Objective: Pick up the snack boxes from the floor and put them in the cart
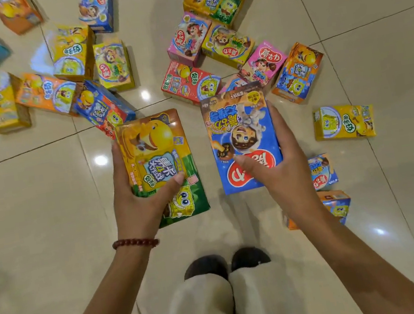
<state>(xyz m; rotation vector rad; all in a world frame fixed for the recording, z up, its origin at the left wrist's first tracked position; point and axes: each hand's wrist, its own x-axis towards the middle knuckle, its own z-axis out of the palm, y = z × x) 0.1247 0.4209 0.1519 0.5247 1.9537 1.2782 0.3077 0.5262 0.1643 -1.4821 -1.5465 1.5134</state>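
An orange-and-green cardboard snack box (159,164) is held in the left grip (139,197), a blue one (242,137) in the right grip (281,169); more boxes (190,83) are scattered on the tiled floor (44,199) from 9 to 3 o'clock.

Two held boxes sit side by side, left box (159,164) and right box (243,137); beyond them, loose boxes (189,83) scatter across the floor (46,209), perhaps overlapping.

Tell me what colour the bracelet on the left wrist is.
Dark red beads; the bracelet shows in the head view.
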